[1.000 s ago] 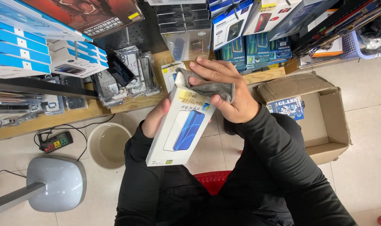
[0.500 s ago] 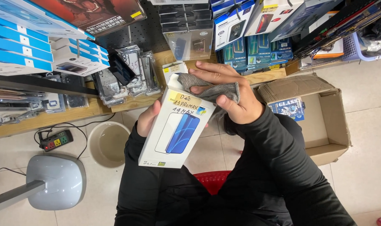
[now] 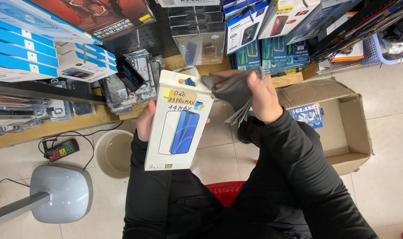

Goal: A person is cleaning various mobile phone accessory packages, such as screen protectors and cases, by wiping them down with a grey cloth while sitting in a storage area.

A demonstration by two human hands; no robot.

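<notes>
Left hand (image 3: 147, 120) grips white phone-accessory box (image 3: 177, 121) from behind, box upright at centre frame. Right hand (image 3: 263, 97) clenches grey cloth (image 3: 230, 90) at box's 2 o'clock corner. Likely wiping: steady box, stroke lightly, spare yellow label (image 3: 180, 96).

White box, grey cloth

My white box (image 3: 177, 121) shows a blue phone and yellow label; my cloth (image 3: 234, 90) is grey.

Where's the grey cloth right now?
Head view, upper centre: the crumpled grey cloth is in the right hand, touching the top of the white cardboard box.
</notes>
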